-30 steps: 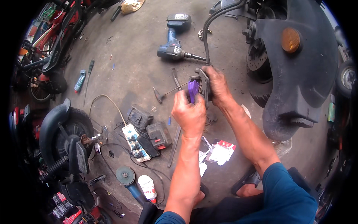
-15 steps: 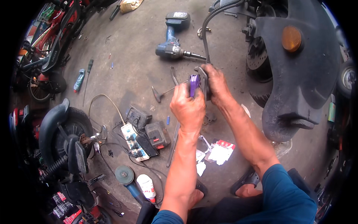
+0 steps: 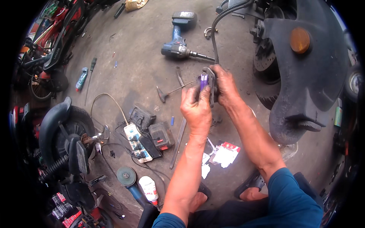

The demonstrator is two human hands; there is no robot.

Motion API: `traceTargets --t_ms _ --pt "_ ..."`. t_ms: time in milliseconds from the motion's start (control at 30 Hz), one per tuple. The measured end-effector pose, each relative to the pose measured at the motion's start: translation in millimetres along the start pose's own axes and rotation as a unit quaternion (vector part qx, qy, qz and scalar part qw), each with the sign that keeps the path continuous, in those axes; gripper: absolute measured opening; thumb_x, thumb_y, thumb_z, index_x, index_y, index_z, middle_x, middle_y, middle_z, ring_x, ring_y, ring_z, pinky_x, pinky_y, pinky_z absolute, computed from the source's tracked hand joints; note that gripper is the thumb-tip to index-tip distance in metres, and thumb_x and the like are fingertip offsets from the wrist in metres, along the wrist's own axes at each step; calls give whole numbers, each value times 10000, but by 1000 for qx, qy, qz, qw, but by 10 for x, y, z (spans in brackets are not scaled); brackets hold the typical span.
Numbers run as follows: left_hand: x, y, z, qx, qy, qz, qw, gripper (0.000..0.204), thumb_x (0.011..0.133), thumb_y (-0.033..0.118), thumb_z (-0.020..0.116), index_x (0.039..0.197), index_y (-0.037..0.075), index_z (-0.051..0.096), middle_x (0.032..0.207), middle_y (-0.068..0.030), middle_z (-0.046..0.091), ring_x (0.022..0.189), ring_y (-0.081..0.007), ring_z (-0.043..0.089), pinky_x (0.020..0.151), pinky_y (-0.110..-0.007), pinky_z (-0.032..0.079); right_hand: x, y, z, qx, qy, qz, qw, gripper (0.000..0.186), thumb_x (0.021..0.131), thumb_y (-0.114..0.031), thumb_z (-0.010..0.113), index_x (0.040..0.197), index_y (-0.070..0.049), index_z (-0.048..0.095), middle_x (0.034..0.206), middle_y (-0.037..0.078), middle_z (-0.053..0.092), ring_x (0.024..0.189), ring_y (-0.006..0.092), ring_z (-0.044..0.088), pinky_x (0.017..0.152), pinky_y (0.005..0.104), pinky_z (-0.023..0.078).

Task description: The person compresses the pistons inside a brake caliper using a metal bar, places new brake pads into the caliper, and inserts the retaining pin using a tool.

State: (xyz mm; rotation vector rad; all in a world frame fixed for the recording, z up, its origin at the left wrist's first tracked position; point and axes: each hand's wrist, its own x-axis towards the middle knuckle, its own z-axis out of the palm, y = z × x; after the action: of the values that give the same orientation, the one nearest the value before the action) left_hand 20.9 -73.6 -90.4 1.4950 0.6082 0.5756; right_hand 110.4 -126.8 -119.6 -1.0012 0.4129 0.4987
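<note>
Held up over the floor is a metal brake caliper (image 3: 211, 91) on a black hose (image 3: 215, 41), with two purple brake pads (image 3: 203, 79) seated in it. My right hand (image 3: 225, 85) grips the caliper from its right side. My left hand (image 3: 195, 110) presses on the pads and caliper from the left, fingers closed and partly hidden. On the floor beyond my left hand lie a T-handle hex wrench (image 3: 162, 94) and a long metal bar (image 3: 178, 142), partly covered by my hand. Above them a blue impact wrench (image 3: 175, 48) lies with its socket pointing right.
A scooter front (image 3: 294, 87) stands right; scooters (image 3: 51, 41) and a wheel (image 3: 66, 136) stand left. Battery packs (image 3: 161, 136), a power strip (image 3: 137, 146), angle grinder (image 3: 127, 176), white bottle (image 3: 148, 189), torn packaging (image 3: 224, 154), screwdriver (image 3: 92, 66) and tube (image 3: 81, 79) lie on the floor.
The purple pads now sit deeper and more upright inside the caliper, showing their edges. Both my hands and the caliper have shifted slightly to the right.
</note>
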Motion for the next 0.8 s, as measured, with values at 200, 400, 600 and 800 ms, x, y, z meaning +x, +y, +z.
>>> traceTargets --t_ms 200,400,600,800 --pt "-8 -81 21 76 45 110 990 112 830 65 696 872 -29 651 808 -27 528 733 -100 501 645 -244 404 -57 -63 78 -9 10 27 1000 208 807 -203 583 851 -2 617 672 58 591 516 143 558 449 292 452" --pt "-60 -115 6 -3 47 0 999 114 831 52 675 905 -32 653 894 -78 554 797 -161 530 721 -282 439 -74 -40 52 -14 -6 27 1000 213 839 -191 568 884 13 607 738 93 626 615 172 605 558 315 509" --pt "-74 -153 0 -15 81 -24 996 123 824 65 692 917 -12 671 912 -71 543 831 -142 529 739 -269 439 -96 -4 75 -18 -13 18 1000 219 845 -198 564 900 12 589 754 102 628 639 183 618 570 320 518" --pt "-37 -195 0 -125 45 -88 987 230 804 78 721 994 -21 637 1004 -53 529 911 -132 520 772 -262 446 -58 -8 0 -10 -23 27 999 225 847 -206 564 928 4 578 769 114 635 658 198 632 591 338 536"
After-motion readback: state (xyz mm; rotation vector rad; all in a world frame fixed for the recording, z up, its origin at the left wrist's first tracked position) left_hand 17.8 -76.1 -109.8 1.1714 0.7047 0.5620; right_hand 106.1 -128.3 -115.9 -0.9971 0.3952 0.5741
